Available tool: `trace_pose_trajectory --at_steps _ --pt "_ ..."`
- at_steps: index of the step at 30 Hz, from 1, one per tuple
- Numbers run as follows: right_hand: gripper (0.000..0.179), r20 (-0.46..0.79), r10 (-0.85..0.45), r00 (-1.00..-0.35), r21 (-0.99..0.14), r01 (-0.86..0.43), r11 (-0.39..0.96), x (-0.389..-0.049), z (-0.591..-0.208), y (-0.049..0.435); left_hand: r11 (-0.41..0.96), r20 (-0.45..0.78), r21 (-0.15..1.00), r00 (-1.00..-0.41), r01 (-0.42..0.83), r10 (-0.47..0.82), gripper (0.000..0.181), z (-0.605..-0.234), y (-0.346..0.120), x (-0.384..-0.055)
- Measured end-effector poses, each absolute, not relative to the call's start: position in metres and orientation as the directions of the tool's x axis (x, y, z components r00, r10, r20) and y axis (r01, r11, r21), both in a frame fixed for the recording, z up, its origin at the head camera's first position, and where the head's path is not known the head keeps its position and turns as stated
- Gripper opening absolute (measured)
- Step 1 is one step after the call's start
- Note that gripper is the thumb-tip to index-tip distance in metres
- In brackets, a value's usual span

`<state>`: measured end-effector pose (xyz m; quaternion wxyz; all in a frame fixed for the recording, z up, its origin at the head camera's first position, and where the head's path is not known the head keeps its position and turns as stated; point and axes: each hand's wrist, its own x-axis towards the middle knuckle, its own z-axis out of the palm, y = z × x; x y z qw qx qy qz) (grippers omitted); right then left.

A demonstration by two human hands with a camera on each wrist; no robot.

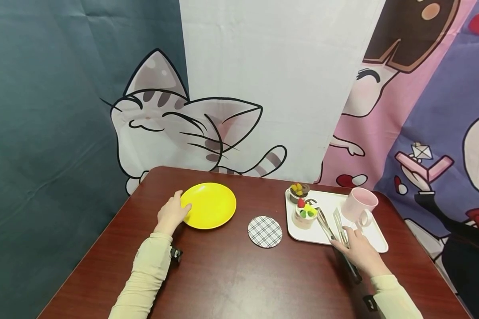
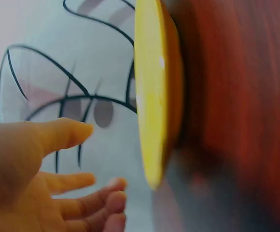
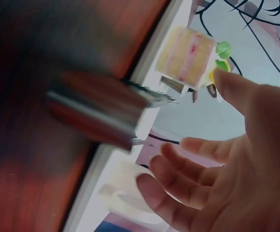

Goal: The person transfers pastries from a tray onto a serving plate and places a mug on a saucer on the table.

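On the table (image 1: 223, 274), plate (image 1: 209, 205) and tongs (image 1: 326, 225) are lying beside wide left fingers (image 2: 87, 205) and wide right fingers (image 3: 178, 181), handle (image 1: 352, 268) overhanging tray (image 1: 327, 200), seemingly for reach.

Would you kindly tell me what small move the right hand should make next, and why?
Probably curl the right hand round the tongs: they jut over the near edge of the tray, and that hand is open right by them, apparently not holding them yet.
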<state>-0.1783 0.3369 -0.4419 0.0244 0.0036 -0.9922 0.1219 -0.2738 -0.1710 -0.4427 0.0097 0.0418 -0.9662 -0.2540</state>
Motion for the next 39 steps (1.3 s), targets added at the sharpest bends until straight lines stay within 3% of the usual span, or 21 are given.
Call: trace_pose_trajectory --at_steps 7,14,21,24,32,39 --pt "0.075 -0.007 -0.034 -0.999 -0.250 -0.031 0.968 -0.178 -0.452 0.348 0.859 -0.147 0.482 -0.982 -0.174 -0.116 0.070 -0.462 -0.186 -0.275" --pt "0.087 -0.052 -0.026 -0.998 -0.322 -0.008 0.947 -0.181 -0.464 0.357 0.851 -0.177 0.490 -0.977 -0.191 -0.117 0.068 -0.472 -0.189 -0.275" --pt "0.044 0.021 -0.073 -0.997 -0.303 -0.076 0.950 -0.185 -0.466 0.363 0.841 -0.182 0.505 -0.976 -0.197 -0.119 0.060 -0.470 -0.187 -0.274" --pt "0.035 0.013 -0.062 -0.998 -0.314 -0.062 0.948 -0.184 -0.465 0.363 0.839 -0.179 0.509 -0.977 -0.191 -0.114 0.059 -0.469 -0.187 -0.274" --pt "0.054 0.027 -0.084 -0.996 -0.332 -0.088 0.939 -0.177 -0.471 0.365 0.843 -0.181 0.504 -0.977 -0.188 -0.110 0.059 -0.473 -0.185 -0.275" --pt "0.035 0.113 -0.123 -0.986 -0.294 -0.151 0.944 -0.172 -0.476 0.368 0.840 -0.169 0.512 -0.980 -0.176 -0.103 0.058 -0.475 -0.184 -0.275"
